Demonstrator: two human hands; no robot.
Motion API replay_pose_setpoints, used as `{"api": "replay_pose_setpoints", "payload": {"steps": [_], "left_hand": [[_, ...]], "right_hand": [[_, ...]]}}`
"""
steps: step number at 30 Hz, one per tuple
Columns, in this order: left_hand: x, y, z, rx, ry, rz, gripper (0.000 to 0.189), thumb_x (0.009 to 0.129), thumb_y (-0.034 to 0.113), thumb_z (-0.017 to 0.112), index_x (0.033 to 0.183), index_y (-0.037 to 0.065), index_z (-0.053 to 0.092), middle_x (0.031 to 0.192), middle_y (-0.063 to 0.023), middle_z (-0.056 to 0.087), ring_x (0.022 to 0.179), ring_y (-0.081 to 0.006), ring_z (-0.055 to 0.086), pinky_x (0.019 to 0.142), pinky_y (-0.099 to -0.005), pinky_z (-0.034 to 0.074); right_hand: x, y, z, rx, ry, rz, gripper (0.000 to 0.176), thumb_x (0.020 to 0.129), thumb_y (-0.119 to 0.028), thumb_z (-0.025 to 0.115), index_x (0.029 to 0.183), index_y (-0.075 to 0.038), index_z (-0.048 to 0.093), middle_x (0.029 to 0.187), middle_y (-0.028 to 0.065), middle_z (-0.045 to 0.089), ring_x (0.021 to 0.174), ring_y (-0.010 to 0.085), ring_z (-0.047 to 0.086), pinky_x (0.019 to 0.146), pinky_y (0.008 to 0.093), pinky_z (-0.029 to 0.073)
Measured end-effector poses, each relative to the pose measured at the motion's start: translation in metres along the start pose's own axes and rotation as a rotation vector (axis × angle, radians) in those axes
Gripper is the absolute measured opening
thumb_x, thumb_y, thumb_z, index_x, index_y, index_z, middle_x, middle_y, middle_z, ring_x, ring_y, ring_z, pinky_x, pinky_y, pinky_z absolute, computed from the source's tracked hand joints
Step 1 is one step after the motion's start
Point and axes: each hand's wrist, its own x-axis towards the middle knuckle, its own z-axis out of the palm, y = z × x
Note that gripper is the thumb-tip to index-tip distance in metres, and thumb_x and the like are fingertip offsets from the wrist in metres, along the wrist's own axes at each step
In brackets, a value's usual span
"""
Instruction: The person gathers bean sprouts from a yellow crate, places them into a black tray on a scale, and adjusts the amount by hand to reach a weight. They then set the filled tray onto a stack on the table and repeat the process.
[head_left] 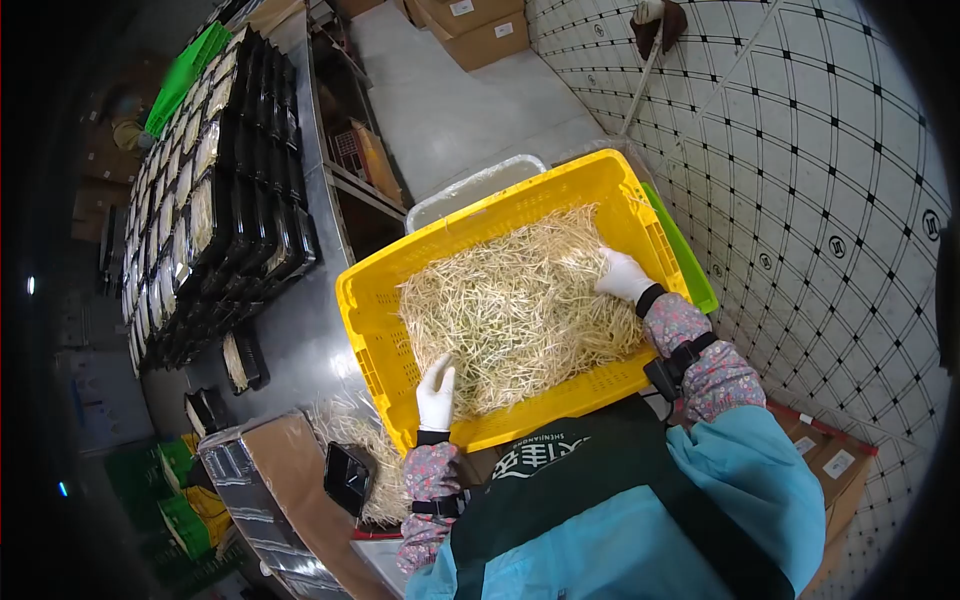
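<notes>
A yellow crate (373, 378) is filled with pale bean sprouts (510, 310). My left hand (436, 397), in a white glove, is at the crate's near left side, beside the sprouts, its thumb and fingers apart and holding nothing. On the right, my right hand (622, 275), also gloved in white, reaches into the sprouts near the crate's right wall. Its fingertips are hidden among them, so whether it grips any is unclear.
Stacked black trays of sprouts (210, 200) stand on the metal table (300, 345) at left. A cardboard box (300, 500), loose sprouts and a black tray (348, 480) lie at lower left. Behind the crate is a pale tub (480, 190); a green crate (690, 250) is at right.
</notes>
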Motion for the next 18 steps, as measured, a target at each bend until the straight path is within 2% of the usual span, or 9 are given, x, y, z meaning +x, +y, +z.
{"api": "replay_pose_setpoints", "payload": {"steps": [3, 5, 6, 10, 12, 13, 14, 16, 18], "left_hand": [[0.006, -0.005, -0.009, -0.25, -0.042, -0.16, 0.049, 0.1, 0.031, 0.052, 0.139, 0.001, 0.046, 0.134, -0.015, 0.055, 0.113, -0.0241, 0.06, 0.092, -0.0366, 0.05], [0.009, 0.009, 0.002, -0.461, -0.018, -0.303, 0.059, 0.101, 0.042, 0.048, 0.144, 0.002, 0.039, 0.143, -0.0163, 0.047, 0.112, -0.0253, 0.06, 0.09, -0.04, 0.05], [0.014, -0.005, 0.006, -0.539, -0.054, -0.322, 0.077, 0.096, 0.061, 0.04, 0.149, 0.007, 0.031, 0.151, -0.0157, 0.035, 0.119, -0.0264, 0.055, 0.093, -0.0436, 0.047], [0.019, -0.024, 0.003, -0.577, 0.076, -0.515, 0.095, 0.086, 0.079, 0.031, 0.152, 0.011, 0.027, 0.154, -0.0115, 0.03, 0.131, -0.0288, 0.043, 0.105, -0.0444, 0.038], [0.022, -0.052, -0.007, -0.56, 0.046, -0.484, 0.09, 0.089, 0.074, 0.036, 0.151, 0.01, 0.029, 0.152, -0.0115, 0.034, 0.129, -0.0285, 0.045, 0.106, -0.0442, 0.037], [0.021, -0.06, -0.01, -0.552, 0.036, -0.469, 0.087, 0.09, 0.072, 0.038, 0.15, 0.009, 0.03, 0.151, -0.0115, 0.036, 0.128, -0.0284, 0.046, 0.107, -0.0441, 0.036], [0.021, -0.069, -0.012, -0.604, 0.044, -0.455, 0.077, 0.094, 0.059, 0.049, 0.147, 0.005, 0.036, 0.146, -0.012, 0.044, 0.126, -0.0267, 0.049, 0.106, -0.0412, 0.037], [0.023, -0.081, -0.012, -0.554, 0.128, -0.535, 0.077, 0.091, 0.051, 0.059, 0.145, 0.002, 0.037, 0.142, -0.0132, 0.047, 0.125, -0.026, 0.049, 0.103, -0.0394, 0.041], [0.019, -0.052, -0.005, -0.516, 0.2, -0.555, 0.078, 0.087, 0.041, 0.069, 0.144, -0.001, 0.036, 0.139, -0.0137, 0.049, 0.124, -0.0254, 0.05, 0.101, -0.0387, 0.043]], "right_hand": [[-0.026, -0.055, -0.013, 0.26, -0.004, -0.146, 0.083, 0.066, -0.024, 0.074, 0.139, 0.001, 0.044, 0.126, 0.0252, 0.059, 0.116, 0.0309, 0.059, 0.096, 0.0361, 0.047], [-0.027, -0.09, 0.021, 0.331, -0.107, -0.243, 0.091, 0.069, -0.031, 0.077, 0.144, 0.002, 0.037, 0.132, 0.0263, 0.055, 0.121, 0.0306, 0.056, 0.1, 0.035, 0.045], [-0.042, -0.123, 0.03, 0.251, -0.147, -0.3, 0.097, 0.07, -0.037, 0.079, 0.145, 0.002, 0.033, 0.136, 0.0278, 0.05, 0.124, 0.033, 0.053, 0.104, 0.0359, 0.041], [-0.047, -0.143, 0.04, 0.248, -0.332, -0.314, 0.109, 0.07, -0.052, 0.081, 0.148, 0.003, 0.027, 0.147, 0.0299, 0.036, 0.137, 0.0375, 0.037, 0.114, 0.0378, 0.03], [-0.008, -0.07, 0.057, 0.074, -0.137, -0.269, 0.113, 0.07, -0.055, 0.079, 0.149, 0.002, 0.024, 0.148, 0.0308, 0.033, 0.138, 0.0389, 0.034, 0.114, 0.0397, 0.029], [-0.013, -0.059, 0.042, -0.135, -0.204, -0.087, 0.12, 0.066, -0.06, 0.08, 0.15, 0.003, 0.022, 0.149, 0.0308, 0.03, 0.14, 0.0396, 0.031, 0.114, 0.0398, 0.029], [-0.015, -0.049, 0.039, -0.237, -0.364, 0.037, 0.126, 0.064, -0.061, 0.081, 0.152, -0.001, 0.014, 0.154, 0.0299, 0.02, 0.14, 0.0456, 0.026, 0.113, 0.0489, 0.03], [-0.035, -0.051, 0.053, -0.441, -0.446, 0.132, 0.13, 0.062, -0.061, 0.082, 0.154, -0.006, 0.007, 0.156, 0.0288, 0.014, 0.14, 0.0499, 0.023, 0.11, 0.0563, 0.03], [-0.056, -0.057, 0.072, -0.567, -0.479, 0.198, 0.131, 0.063, -0.058, 0.082, 0.155, -0.011, 0.001, 0.157, 0.0274, 0.009, 0.139, 0.0532, 0.021, 0.105, 0.0625, 0.033]]}}
